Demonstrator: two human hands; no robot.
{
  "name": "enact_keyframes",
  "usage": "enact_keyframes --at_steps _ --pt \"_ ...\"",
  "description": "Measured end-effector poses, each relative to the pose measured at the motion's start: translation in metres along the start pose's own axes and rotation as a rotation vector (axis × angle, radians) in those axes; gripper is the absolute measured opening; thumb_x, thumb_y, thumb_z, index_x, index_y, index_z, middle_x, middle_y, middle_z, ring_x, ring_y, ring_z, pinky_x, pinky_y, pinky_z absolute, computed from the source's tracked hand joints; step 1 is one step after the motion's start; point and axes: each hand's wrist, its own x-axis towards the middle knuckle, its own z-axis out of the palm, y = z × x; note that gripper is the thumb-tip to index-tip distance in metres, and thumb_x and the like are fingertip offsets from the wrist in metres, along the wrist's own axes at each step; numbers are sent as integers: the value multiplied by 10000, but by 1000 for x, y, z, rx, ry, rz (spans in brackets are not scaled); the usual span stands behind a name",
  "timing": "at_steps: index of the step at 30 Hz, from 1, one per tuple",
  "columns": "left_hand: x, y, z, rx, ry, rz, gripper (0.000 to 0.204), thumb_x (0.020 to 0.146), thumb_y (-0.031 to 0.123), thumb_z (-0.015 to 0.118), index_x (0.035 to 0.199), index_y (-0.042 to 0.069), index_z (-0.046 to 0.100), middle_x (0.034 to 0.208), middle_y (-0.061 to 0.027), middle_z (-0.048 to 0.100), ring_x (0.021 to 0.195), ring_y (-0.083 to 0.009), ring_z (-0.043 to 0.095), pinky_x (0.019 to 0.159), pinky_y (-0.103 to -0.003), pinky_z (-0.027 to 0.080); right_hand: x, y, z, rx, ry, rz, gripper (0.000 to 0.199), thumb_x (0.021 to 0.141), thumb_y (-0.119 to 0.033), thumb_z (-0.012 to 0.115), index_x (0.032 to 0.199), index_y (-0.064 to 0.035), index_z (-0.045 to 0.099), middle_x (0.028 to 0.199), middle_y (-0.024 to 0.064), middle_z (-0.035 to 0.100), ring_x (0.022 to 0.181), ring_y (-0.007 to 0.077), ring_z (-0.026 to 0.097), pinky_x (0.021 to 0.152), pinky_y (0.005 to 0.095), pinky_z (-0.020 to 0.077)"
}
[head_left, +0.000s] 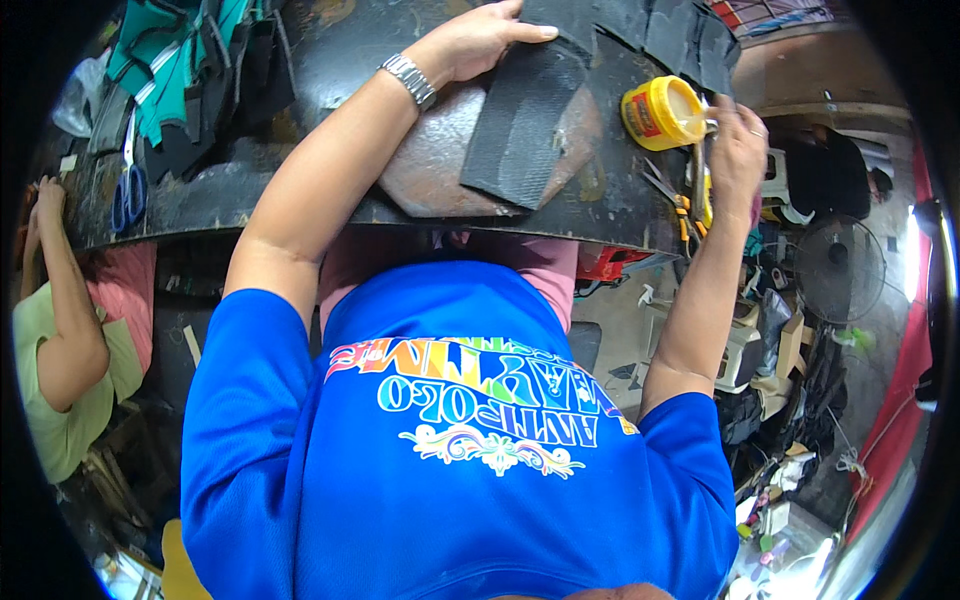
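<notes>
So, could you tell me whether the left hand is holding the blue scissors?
No, the left hand lies flat on a black strip, while the blue scissors lie apart at the table's far left.

One wide fisheye view, worn on the person's head, looks steeply down the blue shirt [450, 440] at close range. The dark counter [250, 195] bends across the upper part of the frame, near the lens. Black vignette rings the picture. The floor falls away at lower right, and another person's arm [60, 310] shows at the left edge.
</notes>
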Motion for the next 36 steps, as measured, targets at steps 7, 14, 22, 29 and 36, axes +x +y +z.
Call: enact_keyframes --at_steps 7,14,22,29,36 --pt "5 -2 -6 170 39 19 880 898 182 728 1517 -123 182 1341 -167 575 1146 -207 588 969 -302 476 -43 -67 -16 69 -849 154 767 991 -689 297 1063 -86 766 1172 192 671 1092 378 636 972 418 467" --pt "10 -14 -10 137 -71 66 593 917 144 689 1416 -29 419 1255 -137 623 1128 -196 600 975 -318 484 -89 -142 42 138 -569 -498 597 976 -613 441 1507 -340 429 1652 110 200 1535 357 62 1154 694 36" --pt "7 -12 -6 171 -69 79 574 925 133 669 1423 -8 421 1255 -130 627 1124 -195 603 986 -320 486 -97 -147 43 49 -488 -750 706 916 -721 393 1515 -347 407 1640 124 228 1526 384 100 1137 720 58" --pt "6 -12 -6 155 -92 76 522 929 131 664 1391 8 455 1237 -122 638 1106 -195 615 978 -328 498 -122 -143 20 399 -654 -722 651 932 -724 377 1416 -331 566 1649 111 222 1529 397 73 1146 691 -48" --pt "6 -12 -4 88 -115 79 510 925 119 665 1379 7 463 1229 -125 640 1097 -199 618 964 -327 507 -90 -144 38 386 -435 -550 504 1008 -588 380 1393 -336 585 1630 124 264 1521 395 119 1161 669 6"
